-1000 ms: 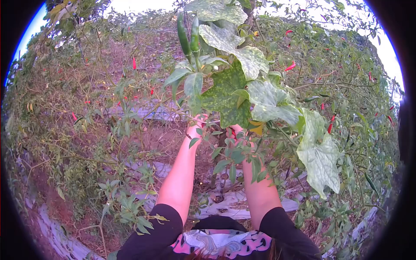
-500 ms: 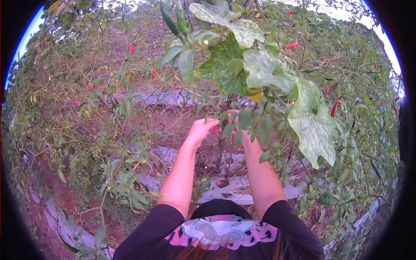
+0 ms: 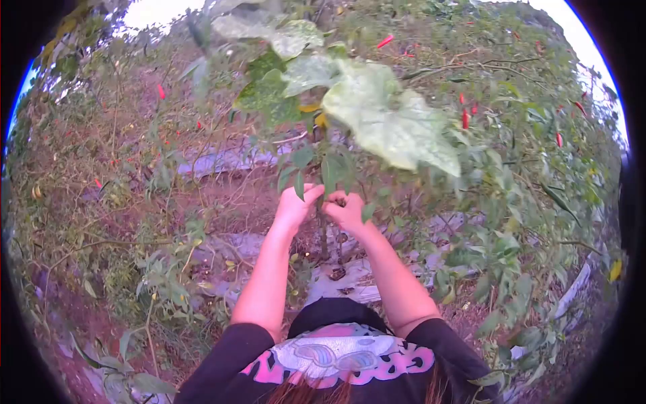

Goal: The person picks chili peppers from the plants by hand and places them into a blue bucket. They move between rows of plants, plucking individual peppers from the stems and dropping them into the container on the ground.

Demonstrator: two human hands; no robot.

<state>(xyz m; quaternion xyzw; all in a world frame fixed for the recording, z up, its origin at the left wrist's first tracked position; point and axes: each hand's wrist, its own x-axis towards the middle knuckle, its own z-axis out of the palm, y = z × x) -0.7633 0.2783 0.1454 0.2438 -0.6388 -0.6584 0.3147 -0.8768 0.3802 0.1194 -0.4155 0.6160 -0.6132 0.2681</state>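
Note:
My left hand [image 3: 295, 207] is closed in a pinch beside the stem of a chili pepper plant, partly behind hanging green leaves [image 3: 331, 173]. Whatever its fingertips grip is too small to make out. Just across the stem, my right hand [image 3: 346, 211] has its fingers curled in, close to the left fingertips; what lies in them is hidden. Below both hands the thin stem [image 3: 324, 242] runs down to the ground. Large pale, mottled leaves [image 3: 390, 118] hang over the hands, nearer the camera.
Red chili peppers [image 3: 465, 119] hang among the foliage at right, and another red chili [image 3: 161, 91] is at upper left. Pale plastic sheeting [image 3: 350, 281] covers strips of soil. Leafy branches [image 3: 168, 289] crowd the left side, and a long green chili [image 3: 560, 202] hangs at right.
My hands have come closer together, and the right hand has curled in and shows more plainly. The view has shifted, moving the large leaves left. The red chili beside my left hand is out of sight.

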